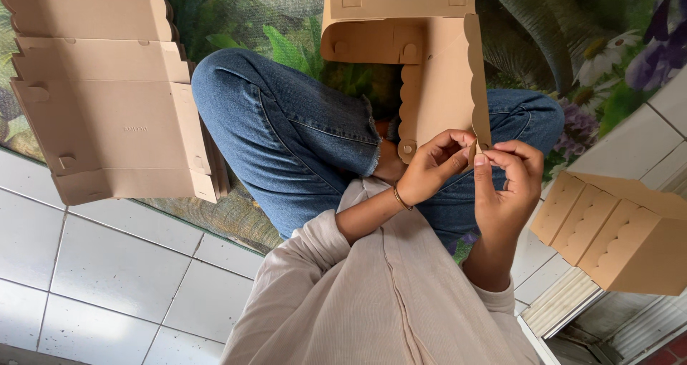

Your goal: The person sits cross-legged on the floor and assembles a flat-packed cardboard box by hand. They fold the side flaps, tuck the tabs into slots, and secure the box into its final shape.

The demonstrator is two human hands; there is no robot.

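Both hands pinched on scalloped cardboard flap.

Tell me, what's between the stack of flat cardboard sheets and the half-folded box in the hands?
In the head view, the person's bent knee in blue jeans lies between the flat cardboard stack and the half-folded box, over a leafy printed mat.

You sit on a home floor: white tiles, leafy floral mat, flat box blanks, folded boxes around.
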